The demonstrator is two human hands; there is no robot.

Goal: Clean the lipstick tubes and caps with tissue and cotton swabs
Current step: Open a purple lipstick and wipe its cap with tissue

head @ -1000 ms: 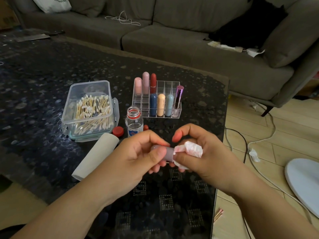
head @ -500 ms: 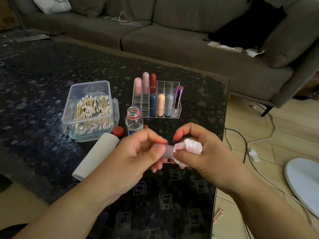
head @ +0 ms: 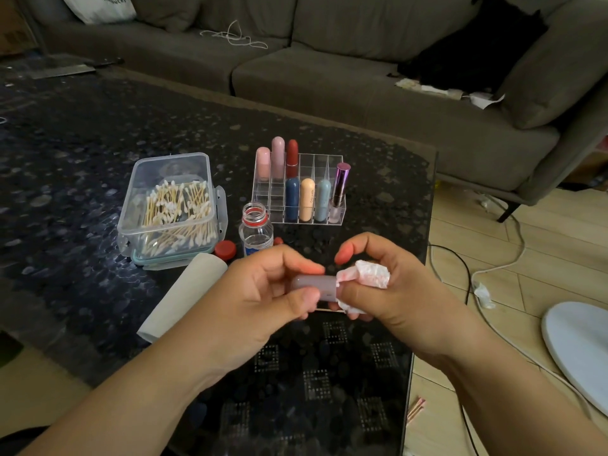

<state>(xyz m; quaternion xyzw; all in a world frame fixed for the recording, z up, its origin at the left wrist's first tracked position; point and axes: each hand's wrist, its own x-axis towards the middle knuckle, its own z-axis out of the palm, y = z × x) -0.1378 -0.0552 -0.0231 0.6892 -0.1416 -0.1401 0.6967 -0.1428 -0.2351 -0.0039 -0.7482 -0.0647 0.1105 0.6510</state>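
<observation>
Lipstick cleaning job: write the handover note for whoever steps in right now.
Left hand grips the mauve lipstick tube sideways over the table.
Right hand pinches a pink-stained tissue round the tube's right end.
Seven lipsticks stand in the clear organizer; which are cleaned cannot be told.
Cotton swab box and small bottle stand open, red cap between them, tissue roll in front.
Left: finish this tube, slot it in, check the others.

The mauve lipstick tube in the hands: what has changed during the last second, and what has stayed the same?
Almost nothing changed. The right hand keeps the stained tissue wrapped on the end of the mauve tube, with at most a slight shift of the wad. The left hand still pinches the tube's other end. The organizer, bottle and swab box stayed put.
</observation>
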